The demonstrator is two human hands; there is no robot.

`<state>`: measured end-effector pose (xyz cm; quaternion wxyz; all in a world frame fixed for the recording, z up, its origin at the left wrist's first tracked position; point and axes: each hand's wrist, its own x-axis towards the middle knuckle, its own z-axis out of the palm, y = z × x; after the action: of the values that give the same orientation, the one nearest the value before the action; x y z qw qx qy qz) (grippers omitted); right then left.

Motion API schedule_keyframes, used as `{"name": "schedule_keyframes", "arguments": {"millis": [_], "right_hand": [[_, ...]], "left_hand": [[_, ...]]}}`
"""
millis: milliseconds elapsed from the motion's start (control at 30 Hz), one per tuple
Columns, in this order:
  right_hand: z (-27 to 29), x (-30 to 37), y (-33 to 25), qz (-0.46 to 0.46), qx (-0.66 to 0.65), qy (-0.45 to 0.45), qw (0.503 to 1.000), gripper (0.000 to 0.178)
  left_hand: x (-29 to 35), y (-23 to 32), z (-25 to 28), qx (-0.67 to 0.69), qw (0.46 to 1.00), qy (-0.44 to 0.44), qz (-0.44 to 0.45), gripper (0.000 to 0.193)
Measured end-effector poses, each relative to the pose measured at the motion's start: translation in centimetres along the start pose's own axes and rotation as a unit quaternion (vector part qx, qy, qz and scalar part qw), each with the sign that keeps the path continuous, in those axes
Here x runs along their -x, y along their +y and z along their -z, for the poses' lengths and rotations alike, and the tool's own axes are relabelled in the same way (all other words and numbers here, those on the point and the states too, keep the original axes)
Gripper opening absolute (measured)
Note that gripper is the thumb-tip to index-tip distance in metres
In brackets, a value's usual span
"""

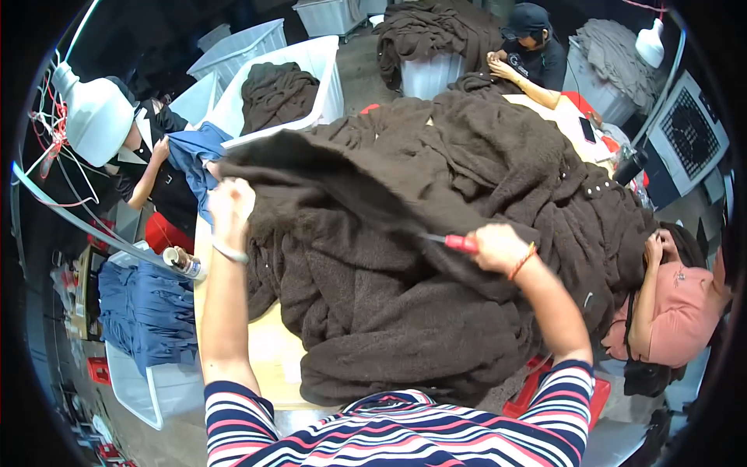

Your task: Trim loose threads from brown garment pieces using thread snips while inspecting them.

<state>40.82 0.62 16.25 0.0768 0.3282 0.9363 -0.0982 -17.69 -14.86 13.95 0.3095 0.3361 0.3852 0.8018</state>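
Right fingers [492, 242] round red-handled tool [459, 244], brown cloth [412, 335] crowding table [272, 354], lamp [99, 118] left

Stripes everywhere here: a short-sleeved fabric shirt [467, 436] banded in navy, white and coral red, the bands circling both short sleeves [240, 424]. On the left wrist [231, 238], a pale rounded bangle [230, 252]; over on the right wrist [512, 254], a thin orange-red cord bracelet [523, 262] (bright little touch, that).

A pale table [272, 359] sits mostly buried beneath a heap of dark brown cloth [405, 331], its bare top showing at the heap's near left corner; a phone [587, 131] lies beyond the heap's far right side.
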Motion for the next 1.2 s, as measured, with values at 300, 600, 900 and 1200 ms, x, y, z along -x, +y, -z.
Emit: {"name": "schedule_keyframes", "arguments": {"millis": [300, 600, 900, 1200], "right_hand": [[-4.3, 2.4, 0.4, -0.096, -0.212, -0.004, 0.972, 0.02], [-6.9, -2.1, -2.3, -0.081, -0.225, 0.177, 0.955, 0.03], [-7.8, -2.9, -0.5, -0.1, -0.243, 0.153, 0.953, 0.022], [-5.6, -0.5, 0.8, -0.127, -0.272, 0.152, 0.941, 0.021]], "left_hand": [[10.3, -10.5, -14.7, -0.648, 0.74, -0.096, -0.151, 0.048], [8.2, -13.2, -21.7, -0.643, 0.575, -0.461, -0.209, 0.052], [10.6, -14.1, -23.3, -0.51, 0.715, -0.465, -0.111, 0.02], [6.9, -8.1, -16.5, -0.363, 0.854, -0.213, 0.306, 0.015]]}}
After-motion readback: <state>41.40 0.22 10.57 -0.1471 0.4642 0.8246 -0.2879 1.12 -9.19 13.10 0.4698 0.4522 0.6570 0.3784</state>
